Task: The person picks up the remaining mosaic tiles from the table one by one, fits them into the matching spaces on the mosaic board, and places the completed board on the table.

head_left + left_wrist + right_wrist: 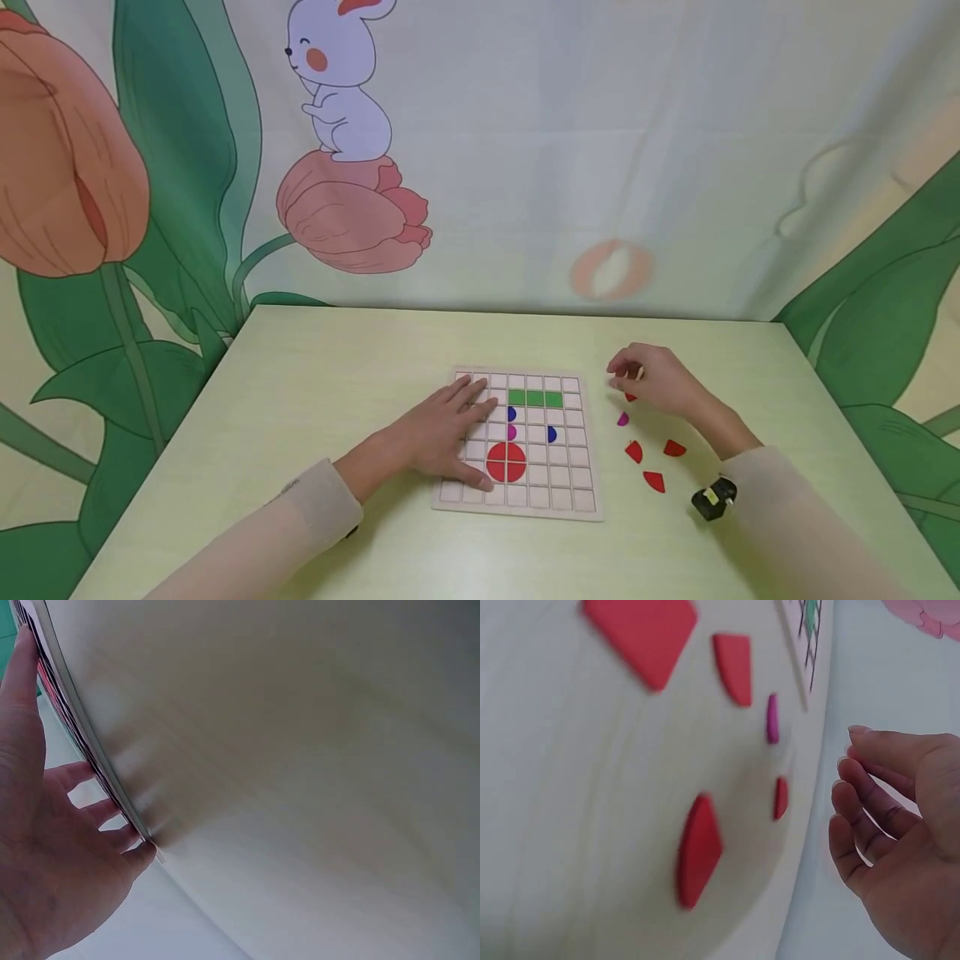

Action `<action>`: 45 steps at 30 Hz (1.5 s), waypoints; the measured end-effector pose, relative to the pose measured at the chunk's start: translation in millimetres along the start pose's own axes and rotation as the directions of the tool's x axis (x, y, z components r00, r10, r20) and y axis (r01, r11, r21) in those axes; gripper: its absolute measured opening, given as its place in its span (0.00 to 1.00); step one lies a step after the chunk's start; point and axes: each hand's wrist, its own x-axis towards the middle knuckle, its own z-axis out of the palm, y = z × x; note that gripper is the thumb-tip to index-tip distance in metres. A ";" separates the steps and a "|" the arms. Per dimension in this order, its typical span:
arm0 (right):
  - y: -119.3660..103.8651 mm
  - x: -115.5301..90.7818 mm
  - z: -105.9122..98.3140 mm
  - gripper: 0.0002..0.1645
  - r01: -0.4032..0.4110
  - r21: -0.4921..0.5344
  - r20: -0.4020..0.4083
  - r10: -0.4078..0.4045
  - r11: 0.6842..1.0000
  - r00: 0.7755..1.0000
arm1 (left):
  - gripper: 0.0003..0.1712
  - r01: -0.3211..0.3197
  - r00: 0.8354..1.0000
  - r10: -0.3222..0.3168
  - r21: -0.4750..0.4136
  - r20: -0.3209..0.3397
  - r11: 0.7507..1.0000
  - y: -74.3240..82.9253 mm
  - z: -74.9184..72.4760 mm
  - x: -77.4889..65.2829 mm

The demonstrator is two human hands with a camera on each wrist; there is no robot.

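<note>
My left hand [442, 433] lies spread over the left side of a white gridded board [538, 475], its fingertips and thumb resting on it. In the left wrist view the fingers reach along the board's edge [84, 716]. The board carries a green strip of three squares [536, 398], two blue half-circles [552, 434], a magenta half-circle [512, 432] and a red circle [498, 454] of quarter pieces. Right of the board, my right hand [656, 379] hovers above a red piece [781, 799], fingers loosely bent, nothing visible between them.
Below the right hand lie a magenta piece [623, 419] and several loose red quarter pieces [654, 482] on the pale table [337, 350]. Behind the table hangs a curtain [510, 192] printed with tulips and a rabbit. A black device [714, 498] sits at the right cuff.
</note>
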 end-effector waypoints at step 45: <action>12.0 -45.1 16.0 0.07 0.003 0.058 0.086 -0.008 0.998 0.996 | 0.74 0.002 1.000 -0.001 -0.022 0.009 1.000 -0.2 -0.8 -0.2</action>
